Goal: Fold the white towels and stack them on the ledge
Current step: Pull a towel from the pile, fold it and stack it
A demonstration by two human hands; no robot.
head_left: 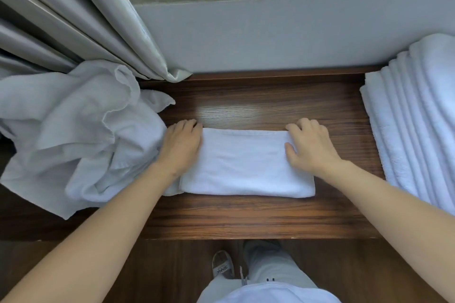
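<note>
A folded white towel (246, 165) lies flat in the middle of the dark wooden ledge (258, 103). My left hand (181, 145) rests on its left end with the fingers curled over the far left corner. My right hand (309, 142) lies on its right end, fingers bent at the far right corner and thumb on top of the cloth. A heap of unfolded white towels (73, 130) lies on the ledge at the left, touching my left hand. A stack of several folded white towels (413, 115) stands on the ledge at the right.
A grey curtain (73, 15) hangs at the back left, down to the ledge. A pale wall (270, 37) runs behind the ledge. Below the ledge's front edge I see the wooden floor (172, 268), my legs and a slipper (222, 265).
</note>
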